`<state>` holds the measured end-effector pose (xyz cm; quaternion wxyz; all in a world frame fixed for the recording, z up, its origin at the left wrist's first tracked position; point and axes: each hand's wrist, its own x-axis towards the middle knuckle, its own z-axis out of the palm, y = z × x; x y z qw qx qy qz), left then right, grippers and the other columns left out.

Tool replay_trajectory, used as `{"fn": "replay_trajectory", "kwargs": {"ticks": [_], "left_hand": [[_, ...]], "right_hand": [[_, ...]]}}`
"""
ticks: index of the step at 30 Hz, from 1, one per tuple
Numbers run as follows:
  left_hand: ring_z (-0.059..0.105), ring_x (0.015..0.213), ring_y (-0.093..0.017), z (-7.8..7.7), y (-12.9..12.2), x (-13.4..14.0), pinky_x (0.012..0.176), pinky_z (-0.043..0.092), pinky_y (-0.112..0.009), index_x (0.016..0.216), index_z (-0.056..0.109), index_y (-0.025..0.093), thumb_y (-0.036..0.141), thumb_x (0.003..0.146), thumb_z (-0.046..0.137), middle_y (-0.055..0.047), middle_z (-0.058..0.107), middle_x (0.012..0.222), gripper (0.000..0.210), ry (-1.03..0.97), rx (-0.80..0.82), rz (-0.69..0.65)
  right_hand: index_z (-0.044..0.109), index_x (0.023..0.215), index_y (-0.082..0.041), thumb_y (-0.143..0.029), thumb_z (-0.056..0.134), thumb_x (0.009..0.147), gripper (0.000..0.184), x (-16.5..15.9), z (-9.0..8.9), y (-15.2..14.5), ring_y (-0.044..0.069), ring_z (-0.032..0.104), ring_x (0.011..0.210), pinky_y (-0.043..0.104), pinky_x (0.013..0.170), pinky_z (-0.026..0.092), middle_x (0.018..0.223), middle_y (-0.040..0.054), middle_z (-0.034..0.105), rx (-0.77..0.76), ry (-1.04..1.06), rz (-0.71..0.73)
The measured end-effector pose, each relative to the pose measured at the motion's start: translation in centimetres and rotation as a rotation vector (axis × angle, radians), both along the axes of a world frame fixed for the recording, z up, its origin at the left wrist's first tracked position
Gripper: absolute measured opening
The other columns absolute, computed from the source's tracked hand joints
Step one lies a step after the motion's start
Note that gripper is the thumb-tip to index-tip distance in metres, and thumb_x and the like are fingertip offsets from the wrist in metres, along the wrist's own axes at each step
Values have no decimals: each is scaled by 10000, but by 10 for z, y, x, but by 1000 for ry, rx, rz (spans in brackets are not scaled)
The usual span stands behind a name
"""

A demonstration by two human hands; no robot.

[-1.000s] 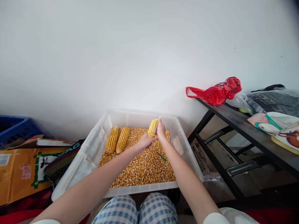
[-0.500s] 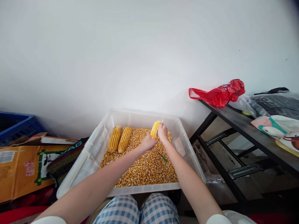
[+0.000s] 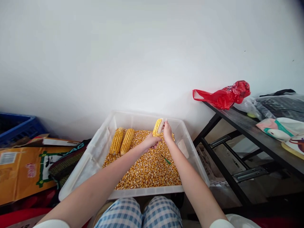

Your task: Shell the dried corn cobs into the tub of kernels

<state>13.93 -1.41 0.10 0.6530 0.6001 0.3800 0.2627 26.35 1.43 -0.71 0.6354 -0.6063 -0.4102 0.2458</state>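
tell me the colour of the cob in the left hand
The cob has yellow kernels and a pale bare side; see the head view.

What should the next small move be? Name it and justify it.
Probably bring the right hand's thumb against the yellow rows bordering the bare strip on the corn cob. The left hand grips its lower end, the right hand is beside that pale stripped side, and loose kernels lie beneath.

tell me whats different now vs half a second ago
The held corn ear has turned, showing a pale strip on its right side. The right hand has moved slightly up; whether it touches the ear is unclear. The left hand still grips the lower end; two other ears stay on the loose kernels.
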Motion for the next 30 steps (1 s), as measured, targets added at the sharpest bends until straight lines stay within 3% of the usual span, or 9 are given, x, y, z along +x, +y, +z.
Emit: {"fn": "replay_trajectory", "kwargs": {"ticks": [6, 11, 15, 18, 22, 25, 30], "left_hand": [[390, 372, -56, 18, 20, -22, 344, 281, -170, 854, 545, 156, 409, 594, 706, 55, 475, 489, 397, -12, 87, -132], [445, 407, -54, 33, 42, -39, 391, 311, -158, 860, 536, 148, 468, 639, 668, 25, 529, 528, 411, -270, 33, 172], [445, 478, -33, 35, 52, -47, 431, 334, -138, 790, 545, 149, 485, 646, 658, 38, 494, 600, 383, -477, 90, 487], [501, 606, -49, 33, 55, -48, 483, 378, -133, 894, 569, 177, 528, 686, 598, 16, 545, 766, 408, -497, 122, 622], [563, 682, -100, 31, 55, -44, 593, 458, -202, 1027, 486, 200, 549, 724, 544, -7, 577, 841, 466, -535, 113, 557], [574, 679, -121, 29, 56, -42, 612, 475, -241, 1109, 420, 208, 531, 743, 540, -18, 572, 834, 503, -491, 151, 494], [565, 885, -161, 28, 58, -44, 755, 467, -276, 1282, 286, 235, 478, 766, 550, -59, 553, 1026, 629, -450, 229, 467]], "right_hand": [[495, 824, -196, -602, 454, 728, 419, 5, 20, -11, 120, 539, 578, 215, 494, 434, 685, -19, 541, 14, 302, 67], [496, 888, -187, -577, 500, 723, 424, 4, 27, -12, 120, 572, 536, 234, 490, 473, 718, -1, 608, 19, 471, 127], [546, 889, -175, -482, 594, 707, 360, -14, 28, -17, 117, 604, 534, 256, 550, 518, 773, 11, 643, -12, 504, 380], [580, 906, -168, -404, 643, 690, 326, -36, 29, -27, 125, 625, 586, 278, 619, 541, 824, 15, 648, -45, 433, 596], [582, 939, -171, -423, 630, 701, 350, -64, 27, -41, 120, 599, 556, 283, 560, 539, 820, 21, 635, -124, 356, 738], [566, 925, -187, -498, 572, 731, 367, -76, 22, -45, 95, 536, 471, 269, 482, 513, 732, 3, 602, -165, 353, 672], [539, 891, -213, -533, 536, 748, 350, -77, 18, -42, 69, 449, 417, 230, 402, 458, 659, -23, 553, -144, 411, 617]]}}
